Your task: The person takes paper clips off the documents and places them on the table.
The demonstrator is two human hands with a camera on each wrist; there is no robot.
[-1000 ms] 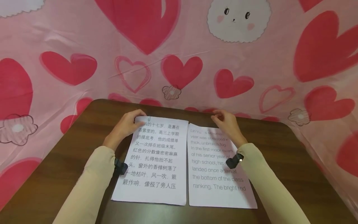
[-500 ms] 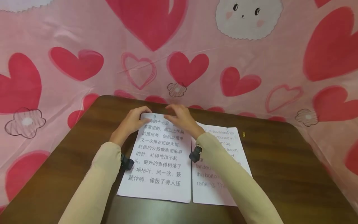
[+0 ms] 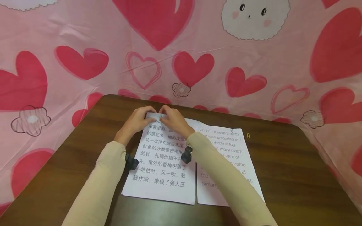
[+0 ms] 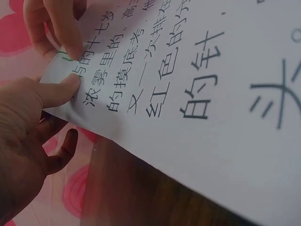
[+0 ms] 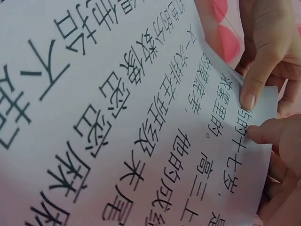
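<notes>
I see the Chinese-text stack [image 3: 158,188] on the worktop [image 3: 294,175], left of the English-text stack [image 3: 237,147], fingers of the left hand [image 3: 137,121] pinching its far-left corner, those of the right hand [image 3: 175,120] its far edge beside a green clip [image 4: 68,57], a yellow clip [image 3: 248,136] farther right.

The left paper [image 3: 161,193] is white with black characters, its clip [image 4: 66,57] green; the loose clip [image 3: 248,136] at right, yellow; the table [image 3: 297,175], brown wood-grained; the far backdrop [image 3: 113,28], pink with red hearts.

A dark wood-grain table [image 3: 294,163] is backed by a creased pink sheet [image 3: 85,25], printed with red hearts [image 3: 193,66], sketched flowers [image 3: 181,90] and a white cartoon animal [image 3: 254,23].
</notes>
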